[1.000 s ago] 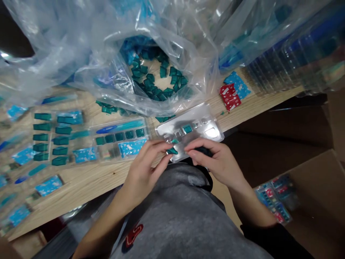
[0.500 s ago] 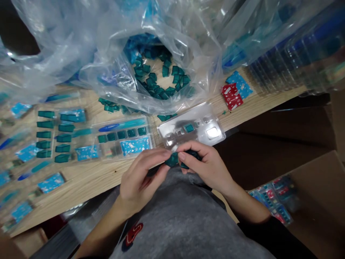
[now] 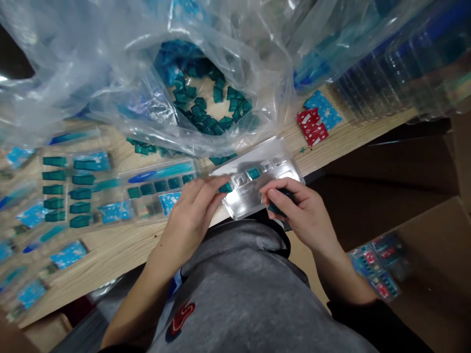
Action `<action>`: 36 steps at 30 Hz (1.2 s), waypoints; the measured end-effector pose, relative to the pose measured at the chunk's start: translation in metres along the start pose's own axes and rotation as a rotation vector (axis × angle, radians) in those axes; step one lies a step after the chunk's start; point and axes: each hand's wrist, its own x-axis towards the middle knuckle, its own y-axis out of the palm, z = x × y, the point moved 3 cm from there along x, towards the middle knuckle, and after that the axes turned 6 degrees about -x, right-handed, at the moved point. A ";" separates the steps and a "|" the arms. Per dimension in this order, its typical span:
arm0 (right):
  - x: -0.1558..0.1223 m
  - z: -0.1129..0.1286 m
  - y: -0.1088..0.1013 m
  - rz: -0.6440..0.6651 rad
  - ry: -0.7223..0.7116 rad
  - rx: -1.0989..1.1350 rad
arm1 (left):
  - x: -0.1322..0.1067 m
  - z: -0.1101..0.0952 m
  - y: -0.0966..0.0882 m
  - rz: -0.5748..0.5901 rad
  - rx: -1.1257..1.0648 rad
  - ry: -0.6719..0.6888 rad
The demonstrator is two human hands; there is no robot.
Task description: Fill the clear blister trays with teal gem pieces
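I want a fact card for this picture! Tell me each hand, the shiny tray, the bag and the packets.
Left hand: pinching a green piece at the tray's left end
Right hand: curled around something dark green
Shiny tray: clear plastic, another green piece in its middle pocket
Bag: see-through, many green pieces showing in its opening
Packets: red one overlapping a blue one

Single head-worn view — facing forward and down, near the table (image 3: pixel 125 247).
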 end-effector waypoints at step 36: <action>-0.012 0.033 0.029 0.026 -0.270 -0.141 | -0.006 -0.033 -0.024 -0.264 -0.280 0.061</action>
